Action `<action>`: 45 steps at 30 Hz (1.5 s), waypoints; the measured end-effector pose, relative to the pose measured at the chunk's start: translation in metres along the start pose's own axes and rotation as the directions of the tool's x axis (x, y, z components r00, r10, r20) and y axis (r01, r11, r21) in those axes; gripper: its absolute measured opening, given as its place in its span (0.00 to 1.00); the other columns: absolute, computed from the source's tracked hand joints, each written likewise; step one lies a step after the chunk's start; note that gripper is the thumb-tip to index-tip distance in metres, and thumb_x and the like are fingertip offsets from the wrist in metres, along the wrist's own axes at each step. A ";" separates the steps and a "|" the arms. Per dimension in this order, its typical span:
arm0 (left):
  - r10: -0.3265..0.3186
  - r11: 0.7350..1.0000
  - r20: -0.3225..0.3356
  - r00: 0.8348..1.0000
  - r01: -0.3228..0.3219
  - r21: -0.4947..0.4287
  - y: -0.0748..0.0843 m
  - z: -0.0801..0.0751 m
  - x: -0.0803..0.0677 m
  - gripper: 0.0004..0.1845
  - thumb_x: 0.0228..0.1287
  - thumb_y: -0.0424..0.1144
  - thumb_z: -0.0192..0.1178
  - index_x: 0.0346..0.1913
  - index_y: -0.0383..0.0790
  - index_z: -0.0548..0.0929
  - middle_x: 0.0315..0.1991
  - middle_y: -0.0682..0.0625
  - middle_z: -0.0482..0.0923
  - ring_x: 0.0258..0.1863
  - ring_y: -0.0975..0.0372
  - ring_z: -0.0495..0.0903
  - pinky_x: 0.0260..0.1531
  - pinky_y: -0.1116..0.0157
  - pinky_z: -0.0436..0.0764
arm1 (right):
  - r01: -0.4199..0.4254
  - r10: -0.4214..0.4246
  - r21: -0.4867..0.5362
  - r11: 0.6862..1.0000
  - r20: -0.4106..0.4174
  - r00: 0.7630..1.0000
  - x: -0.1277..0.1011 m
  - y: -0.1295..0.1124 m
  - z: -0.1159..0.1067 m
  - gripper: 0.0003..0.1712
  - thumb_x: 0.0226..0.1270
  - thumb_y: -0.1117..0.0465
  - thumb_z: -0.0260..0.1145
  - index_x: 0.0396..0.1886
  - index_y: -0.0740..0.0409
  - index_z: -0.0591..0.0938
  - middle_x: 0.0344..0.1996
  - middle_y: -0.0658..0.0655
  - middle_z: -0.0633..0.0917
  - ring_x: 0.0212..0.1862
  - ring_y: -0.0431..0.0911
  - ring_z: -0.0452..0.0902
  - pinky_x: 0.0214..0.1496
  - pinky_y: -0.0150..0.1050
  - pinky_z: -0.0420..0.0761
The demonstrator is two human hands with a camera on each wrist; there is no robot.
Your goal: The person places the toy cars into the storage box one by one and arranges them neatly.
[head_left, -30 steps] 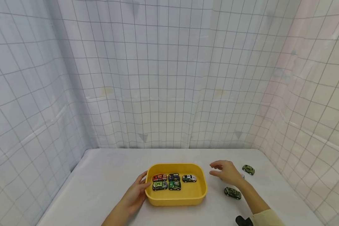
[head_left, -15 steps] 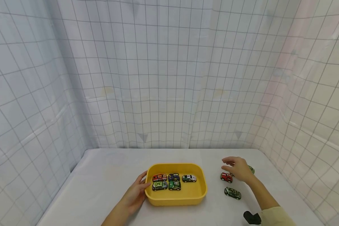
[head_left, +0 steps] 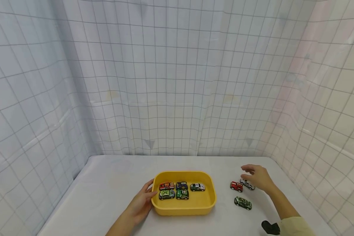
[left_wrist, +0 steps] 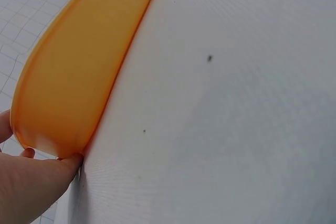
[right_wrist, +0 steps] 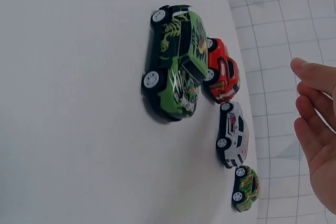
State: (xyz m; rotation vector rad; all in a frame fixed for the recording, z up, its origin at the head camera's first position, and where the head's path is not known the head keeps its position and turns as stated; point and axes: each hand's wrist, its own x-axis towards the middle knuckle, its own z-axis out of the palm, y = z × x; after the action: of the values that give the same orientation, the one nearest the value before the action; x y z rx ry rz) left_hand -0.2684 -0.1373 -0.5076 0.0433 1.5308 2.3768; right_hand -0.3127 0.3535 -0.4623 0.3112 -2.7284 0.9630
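My left hand (head_left: 141,204) holds the left wall of a yellow plastic box (head_left: 184,212), thumb over the rim and fingers outside. Inside stand several toy cars, among them a red-orange one (head_left: 166,186), a white one (head_left: 197,187) and a dark green one (head_left: 182,194). My right hand (head_left: 258,178) hovers beside the loose cars with its fingers apart, holding nothing. Nearest to it is a white toy car (head_left: 248,185), with a red toy car (head_left: 236,186) to its left. A green toy car (head_left: 243,203) stands closer to me. The right wrist view also shows a camouflage toy car (right_wrist: 245,188), hidden by the hand in the head view.
A white cloth covers the table (head_left: 115,183). White gridded curtains (head_left: 177,98) stand at the back and both sides. A black wrist device (head_left: 270,227) shows by my right sleeve (head_left: 295,226).
My right hand has moved right, away from the box, passing over the red car and uncovering it and the white one. The left hand and the box have stayed in place.
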 end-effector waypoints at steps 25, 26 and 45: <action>-0.012 1.000 -0.001 1.000 0.012 0.013 0.001 0.002 0.000 0.38 0.78 0.30 0.50 0.83 0.39 0.44 0.79 0.27 0.41 0.77 0.39 0.50 0.74 0.45 0.57 | -0.115 0.113 -0.076 0.990 -0.027 0.993 -0.014 0.059 -0.024 0.22 0.67 0.63 0.73 0.56 0.72 0.83 0.51 0.70 0.85 0.55 0.69 0.79 0.55 0.63 0.79; -0.012 1.000 -0.001 1.000 0.012 0.013 0.001 0.002 0.000 0.38 0.78 0.30 0.50 0.83 0.39 0.44 0.79 0.27 0.41 0.77 0.39 0.49 0.74 0.45 0.57 | -0.122 0.120 -0.078 0.989 -0.027 0.992 -0.015 0.062 -0.025 0.23 0.67 0.63 0.73 0.57 0.72 0.83 0.52 0.71 0.85 0.56 0.70 0.78 0.55 0.64 0.79; -0.005 1.000 -0.012 1.000 0.006 0.023 0.002 0.001 -0.001 0.38 0.78 0.30 0.50 0.83 0.39 0.45 0.79 0.27 0.43 0.77 0.39 0.51 0.73 0.44 0.59 | -0.287 0.280 -0.129 0.949 -0.067 0.958 -0.020 0.099 -0.006 0.30 0.71 0.56 0.70 0.63 0.74 0.77 0.53 0.76 0.81 0.56 0.72 0.75 0.58 0.67 0.73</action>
State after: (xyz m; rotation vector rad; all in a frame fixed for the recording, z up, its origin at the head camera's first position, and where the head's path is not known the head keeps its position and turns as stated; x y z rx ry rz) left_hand -0.2674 -0.1377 -0.5054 0.0299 1.5623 2.3592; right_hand -0.3200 0.4353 -0.5214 -0.1323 -2.8270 0.8286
